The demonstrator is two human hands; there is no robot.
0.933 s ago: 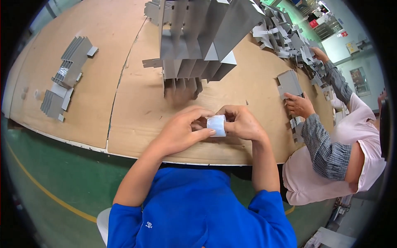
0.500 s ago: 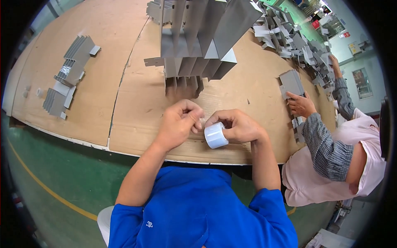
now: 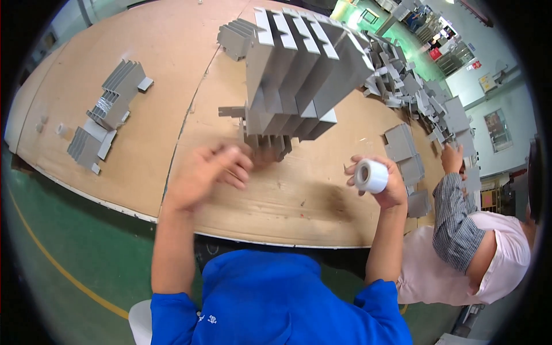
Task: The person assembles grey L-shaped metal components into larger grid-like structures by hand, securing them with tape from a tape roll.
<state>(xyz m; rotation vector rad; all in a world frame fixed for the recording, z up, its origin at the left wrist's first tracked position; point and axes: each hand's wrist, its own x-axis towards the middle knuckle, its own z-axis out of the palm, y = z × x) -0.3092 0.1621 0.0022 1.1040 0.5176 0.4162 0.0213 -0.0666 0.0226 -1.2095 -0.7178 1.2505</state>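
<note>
My right hand (image 3: 393, 187) grips a roll of clear tape (image 3: 374, 176), its round core facing left. To the left, my left hand (image 3: 210, 175) hovers above the table with thumb and fingers drawn together, partly smeared by motion. Whatever it pinches is too faint to make out, and no strip shows plainly between the hands. Just beyond them stands a tall stack of grey slotted divider pieces (image 3: 307, 63). Its lower end (image 3: 267, 145) sits close to my left fingertips and carries a reddish-brown blur.
A grey divider assembly (image 3: 106, 109) wrapped with clear film lies on the brown-covered table (image 3: 149, 178) at left, near a small roll (image 3: 61, 129). Another grey piece (image 3: 236, 39) lies behind the stack. At right, a co-worker's hand (image 3: 452, 158) reaches toward a heap of grey pieces (image 3: 408, 80).
My hands have drawn apart, the left going left and the right going right and slightly up with the tape roll. The co-worker's nearer hand has left the grey piece.
</note>
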